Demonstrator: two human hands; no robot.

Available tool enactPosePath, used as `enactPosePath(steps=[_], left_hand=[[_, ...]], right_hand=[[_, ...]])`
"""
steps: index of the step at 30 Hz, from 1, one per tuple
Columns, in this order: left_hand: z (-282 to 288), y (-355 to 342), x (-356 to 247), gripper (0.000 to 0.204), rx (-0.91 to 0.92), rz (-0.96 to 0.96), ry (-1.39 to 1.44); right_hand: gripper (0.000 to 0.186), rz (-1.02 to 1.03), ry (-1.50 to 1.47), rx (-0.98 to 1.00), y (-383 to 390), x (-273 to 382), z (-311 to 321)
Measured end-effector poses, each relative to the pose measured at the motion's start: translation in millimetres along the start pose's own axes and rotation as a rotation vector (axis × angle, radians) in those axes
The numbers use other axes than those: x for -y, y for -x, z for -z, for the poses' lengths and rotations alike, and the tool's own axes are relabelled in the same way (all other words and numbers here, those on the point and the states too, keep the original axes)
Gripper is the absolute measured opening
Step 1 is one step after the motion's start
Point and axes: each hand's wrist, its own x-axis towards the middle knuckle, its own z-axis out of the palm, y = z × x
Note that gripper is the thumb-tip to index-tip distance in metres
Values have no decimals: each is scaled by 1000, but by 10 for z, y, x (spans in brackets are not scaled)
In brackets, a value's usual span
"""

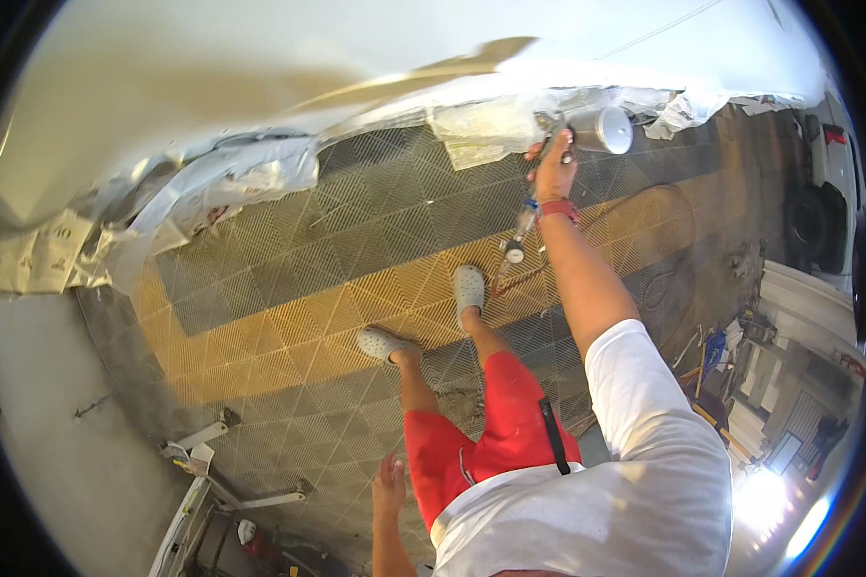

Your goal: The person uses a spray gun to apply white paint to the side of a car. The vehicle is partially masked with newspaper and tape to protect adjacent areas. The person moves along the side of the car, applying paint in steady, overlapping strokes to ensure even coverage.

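Right grip (554, 171) around spray gun (595, 132), near papered edge (478, 133); wide floor (380, 226) below.

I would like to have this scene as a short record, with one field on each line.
right hand: the right hand grips a spray gun with a cup
left hand: the left hand hangs beside the red shorts, nothing visible in it
below the gun: a round gauge
ahead: a large pale panel, paper and plastic sheeting along its lower edge
footwear: grey clogs
floor: patterned tiles, grey and yellow
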Motion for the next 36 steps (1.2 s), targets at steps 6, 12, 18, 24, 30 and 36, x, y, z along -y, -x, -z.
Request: enactPosePath(steps=[6,12,18,24,30,36], left_hand=[[672,83,492,51,-96,33,43],[972,212,1288,56,-189,204,159],[694,350,1666,59,-146,299,157],[442,293,1010,58,-103,254,108],[402,89,32,57,-88,204,81],[211,-56,-647,53,-81,53,92]], right_hand=[[52,32,-23,353,1715,-106,-1082],[51,100,-10,636,2797,42,-1951],[56,-26,-168,775,2849,667,-1867],[66,34,41,458,1863,808,-895],[70,16,92,147,667,1000,464],[70,27,161,-56,-296,1337,1513]])
